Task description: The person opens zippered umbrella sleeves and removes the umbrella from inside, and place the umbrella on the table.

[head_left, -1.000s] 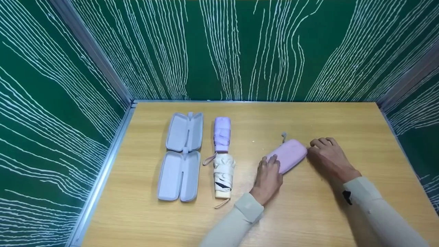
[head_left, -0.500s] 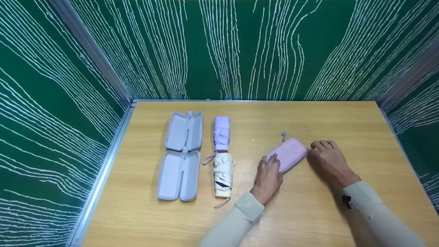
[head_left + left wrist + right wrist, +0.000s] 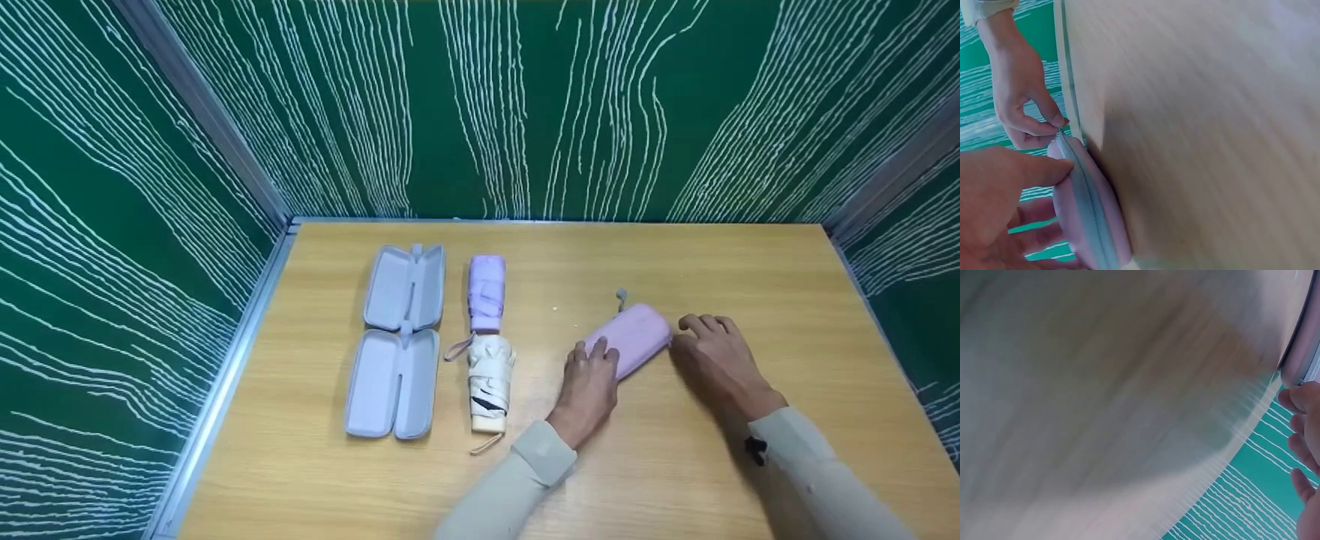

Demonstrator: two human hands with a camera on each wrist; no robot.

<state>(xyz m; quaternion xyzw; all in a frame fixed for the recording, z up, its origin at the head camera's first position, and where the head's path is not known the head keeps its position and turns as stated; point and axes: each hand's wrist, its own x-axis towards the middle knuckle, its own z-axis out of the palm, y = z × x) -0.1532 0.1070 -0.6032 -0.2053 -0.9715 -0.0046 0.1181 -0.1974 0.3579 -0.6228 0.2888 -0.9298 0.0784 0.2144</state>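
A pink zip case [image 3: 637,334], closed, lies slantwise on the right half of the table, with a small grey loop [image 3: 621,294] at its far side. My left hand [image 3: 589,390] holds its near end. In the left wrist view the thumb presses on the blue-grey zip band [image 3: 1092,211] while the fingers lie over the other side. At the case's right end, my right hand [image 3: 720,360] pinches what looks like the zip pull [image 3: 1060,131] between thumb and forefinger. Only the case's tip shows in the right wrist view, beside the right fingertips.
Two grey hard cases stand open at the left, one farther [image 3: 390,289] and one nearer [image 3: 373,386]. Right of them lie a folded purple umbrella [image 3: 486,292] and a folded cream umbrella [image 3: 490,375]. Green panels with white lines [image 3: 480,112] enclose the table [image 3: 337,487].
My right hand has shifted slightly toward me beside the end of the case. The left hand and the pink case stay almost where they were.
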